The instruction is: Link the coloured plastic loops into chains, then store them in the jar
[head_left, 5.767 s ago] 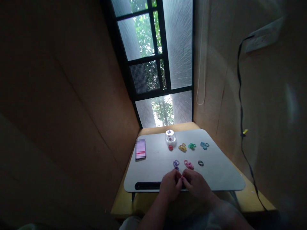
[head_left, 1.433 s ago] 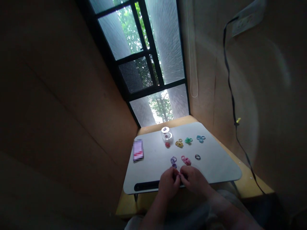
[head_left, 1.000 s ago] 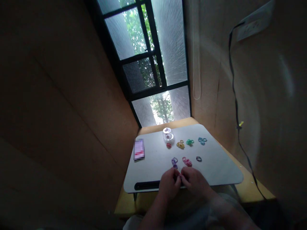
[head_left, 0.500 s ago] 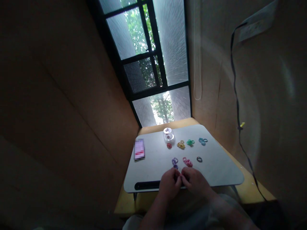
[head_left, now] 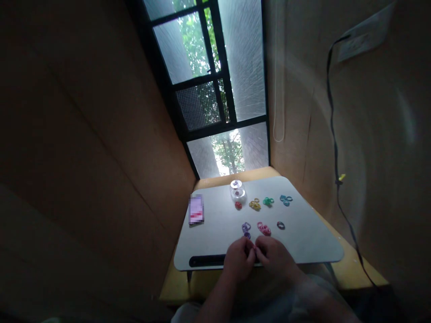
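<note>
Together, left hand and right hand are pinching a reddish bit at a round-cornered white tabletop between brown walls.

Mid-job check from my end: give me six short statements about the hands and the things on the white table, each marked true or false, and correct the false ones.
1. The left hand and right hand meet at the near edge of the white table. True.
2. The pink bands lie between the purple bands and the dark band. True.
3. The yellow bands lie between the red bands and the green bands. True.
4. The clear container stands nearer the hands than the red bands. False: the clear container is beyond them.
5. The dark band lies left of the purple bands. False: it lies to their right.
6. The blurred flat item lies on the table's right side. False: the blurred flat item is on the left.
</note>
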### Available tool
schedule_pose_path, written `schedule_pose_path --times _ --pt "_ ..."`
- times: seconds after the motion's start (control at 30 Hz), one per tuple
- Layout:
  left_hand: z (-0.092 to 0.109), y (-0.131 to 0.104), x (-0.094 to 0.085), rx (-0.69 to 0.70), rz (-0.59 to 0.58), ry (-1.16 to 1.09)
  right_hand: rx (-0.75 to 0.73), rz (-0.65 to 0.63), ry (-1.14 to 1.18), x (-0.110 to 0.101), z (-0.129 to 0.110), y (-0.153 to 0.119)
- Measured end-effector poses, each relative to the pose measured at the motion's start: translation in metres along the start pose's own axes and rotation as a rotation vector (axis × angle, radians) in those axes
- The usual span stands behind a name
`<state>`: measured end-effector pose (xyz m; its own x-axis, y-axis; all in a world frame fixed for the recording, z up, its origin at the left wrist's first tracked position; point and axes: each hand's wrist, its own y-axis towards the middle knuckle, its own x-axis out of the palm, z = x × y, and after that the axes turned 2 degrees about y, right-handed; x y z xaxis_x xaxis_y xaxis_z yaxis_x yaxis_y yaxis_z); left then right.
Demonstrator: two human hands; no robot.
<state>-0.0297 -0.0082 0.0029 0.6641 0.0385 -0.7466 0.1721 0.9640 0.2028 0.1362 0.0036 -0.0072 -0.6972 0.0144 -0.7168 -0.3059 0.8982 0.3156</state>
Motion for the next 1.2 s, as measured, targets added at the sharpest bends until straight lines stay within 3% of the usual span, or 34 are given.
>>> schedule_pose_path --times 1.2 --pt "0.0014 -0.001 -0.0024 0.009 -0.006 -0.009 0.005 -0.016 -0.005 -0.0014 -0.0014 0.0001"
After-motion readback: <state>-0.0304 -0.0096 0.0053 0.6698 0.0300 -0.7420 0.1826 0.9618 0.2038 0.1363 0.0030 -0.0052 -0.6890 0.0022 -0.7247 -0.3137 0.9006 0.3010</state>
